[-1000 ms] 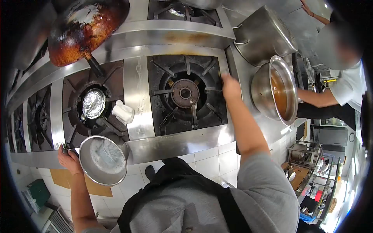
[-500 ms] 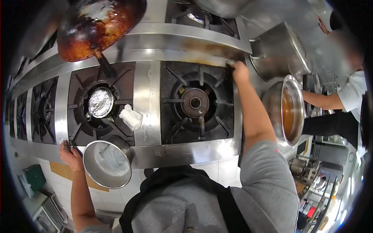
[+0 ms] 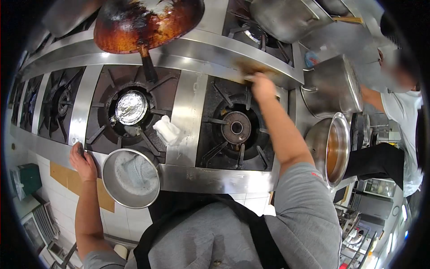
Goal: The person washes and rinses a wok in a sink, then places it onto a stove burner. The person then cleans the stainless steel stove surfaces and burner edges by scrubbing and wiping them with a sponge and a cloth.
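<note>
At the front edge of the stove (image 3: 219, 178), we have a steel saucepan (image 3: 105, 184) with whitish, foamy liquid and a pale mesh (image 3: 139, 169) partly sunk in it. Just beside the saucepan, our left hand (image 3: 83, 165) has its fingers curled round a dark grip (image 3: 80, 149); we cannot tell whether this joins the saucepan. Our right hand (image 3: 263, 87) is above the rear of the right burner (image 3: 236, 127), fingers closed on a small object (image 3: 249, 79), near the brown stain (image 3: 265, 70) on the steel back ledge (image 3: 204, 50). Motion blurs that object, so we cannot make out what it is. To our right, a wide steel bowl (image 3: 313, 145) holds amber-brown liquid (image 3: 332, 152). A tall stockpot (image 3: 333, 87) stands beside it, and we cannot see its contents. Foil (image 3: 131, 107) covers the middle of the left burner (image 3: 101, 96), near a crumpled white cloth (image 3: 166, 130). The top edge cuts off a scorched wok (image 3: 150, 27) and a large pot (image 3: 286, 20). The stockpot hides the hand of a co-worker (image 3: 396, 116).
</note>
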A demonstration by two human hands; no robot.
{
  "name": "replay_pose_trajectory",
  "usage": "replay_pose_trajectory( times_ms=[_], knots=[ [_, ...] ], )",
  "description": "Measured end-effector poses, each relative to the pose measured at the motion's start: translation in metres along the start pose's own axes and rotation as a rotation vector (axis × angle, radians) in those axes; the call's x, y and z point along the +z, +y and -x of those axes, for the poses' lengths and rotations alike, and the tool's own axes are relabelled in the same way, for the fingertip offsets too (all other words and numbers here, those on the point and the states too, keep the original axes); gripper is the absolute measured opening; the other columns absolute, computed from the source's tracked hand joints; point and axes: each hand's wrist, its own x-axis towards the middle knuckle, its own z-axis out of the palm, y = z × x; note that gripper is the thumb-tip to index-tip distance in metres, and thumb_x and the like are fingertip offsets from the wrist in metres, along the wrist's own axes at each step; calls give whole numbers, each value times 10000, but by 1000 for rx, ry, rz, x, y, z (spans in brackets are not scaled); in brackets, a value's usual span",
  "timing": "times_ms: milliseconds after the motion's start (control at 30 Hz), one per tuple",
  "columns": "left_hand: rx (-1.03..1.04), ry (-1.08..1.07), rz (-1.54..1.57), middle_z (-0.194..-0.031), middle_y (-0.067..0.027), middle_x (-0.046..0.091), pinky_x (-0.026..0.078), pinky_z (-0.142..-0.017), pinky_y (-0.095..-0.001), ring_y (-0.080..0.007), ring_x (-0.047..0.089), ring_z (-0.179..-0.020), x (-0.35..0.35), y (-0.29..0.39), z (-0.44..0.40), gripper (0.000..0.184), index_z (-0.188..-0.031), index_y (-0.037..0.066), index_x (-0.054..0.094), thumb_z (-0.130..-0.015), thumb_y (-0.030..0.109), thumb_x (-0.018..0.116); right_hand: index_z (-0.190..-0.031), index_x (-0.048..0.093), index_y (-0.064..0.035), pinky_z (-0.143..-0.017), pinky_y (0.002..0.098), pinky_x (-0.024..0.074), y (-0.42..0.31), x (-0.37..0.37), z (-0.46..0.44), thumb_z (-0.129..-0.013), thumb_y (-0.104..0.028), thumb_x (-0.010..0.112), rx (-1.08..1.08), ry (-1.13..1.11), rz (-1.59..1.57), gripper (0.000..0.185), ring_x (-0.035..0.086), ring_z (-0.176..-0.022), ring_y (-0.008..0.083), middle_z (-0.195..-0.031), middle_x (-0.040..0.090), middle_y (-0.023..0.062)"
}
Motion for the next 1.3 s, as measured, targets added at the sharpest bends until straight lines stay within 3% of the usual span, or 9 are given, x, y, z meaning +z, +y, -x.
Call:
replay_pose_trajectory(
  times_ms=[233, 333, 433, 533, 667, 800, 967, 1200, 1300],
  knots=[
    [-98, 41, 86, -1151, -229, 493, 302, -980, -465, -379, 424, -1116, 8, -5, -1, 422, -1131, -9, 493, -712, 34, 517, -948, 687, -147, -869, 392, 461, 54, -6, 17, -789, -108, 504, 476, -140, 70, 245, 590, -997, 305, -1050, 623, 141],
    [-68, 37, 69, -1178, -192, 493, 291, -986, -452, -360, 414, -1136, -3, -1, -3, 458, -1158, 12, 476, -703, 35, 525, -957, 684, -115, -814, 398, 476, -15, 10, -15, -810, -68, 489, -15, -202, -82, 250, 597, -921, 334, -1022, 625, 134],
    [-111, 7, 43, -1170, -152, 503, 288, -990, -436, -330, 428, -1123, -16, 8, -9, 434, -1181, 70, 473, -753, 94, 544, -931, 663, -66, -789, 378, 470, -161, -79, -1, -788, 2, 467, -243, 59, -456, 252, 590, -870, 339, -944, 618, 150],
    [-59, 49, 7, -1158, -128, 487, 279, -1002, -438, -302, 409, -1130, -17, 9, -6, 431, -1172, 98, 478, -747, 79, 548, -927, 679, -121, -817, 336, 460, -267, -155, 48, -708, 12, 515, -575, -75, -738, 304, 580, -915, 263, -939, 619, 101],
    [-67, 11, 104, -1177, -151, 484, 277, -1013, -434, -324, 391, -1162, -12, -1, -4, 433, -1181, 89, 482, -754, 80, 553, -837, 643, -71, -685, 388, 481, -368, -152, 105, -651, -100, 600, -916, -152, -453, 193, 572, -782, 279, -748, 556, 89],
    [-81, -15, 130, -1181, -140, 498, 275, -1013, -425, -314, 407, -1150, -12, 1, -5, 427, -1174, 68, 493, -751, 76, 556, -850, 668, -5, -670, 375, 506, -425, -104, 123, -657, -75, 618, -693, -585, -71, 212, 624, -853, 260, -922, 644, 161],
    [-73, 46, 147, -1204, -72, 476, 209, -1055, -468, -257, 390, -1185, -13, 0, -1, 452, -1196, 113, 455, -755, 73, 547, -793, 676, -37, -667, 387, 505, -418, -124, 128, -689, -88, 593, -683, -475, -96, 143, 618, -834, 272, -868, 650, 141],
    [-181, -21, -37, -1252, -36, 441, 171, -1068, -497, -227, 351, -1233, -15, 17, 3, 464, -1216, 164, 450, -771, 81, 550, -896, 650, -104, -796, 403, 442, -388, -138, 137, -697, -74, 598, -687, -314, -496, 207, 540, -966, 306, -961, 590, 99],
    [-362, -44, -73, -1257, -31, 439, 175, -1066, -496, -225, 349, -1240, -2, 40, 16, 470, -1226, 173, 448, -777, 87, 556, -901, 622, -57, -797, 416, 454, -389, -118, 140, -713, -66, 556, -389, -341, -965, 199, 569, -892, 352, -927, 594, 150]
  ],
)
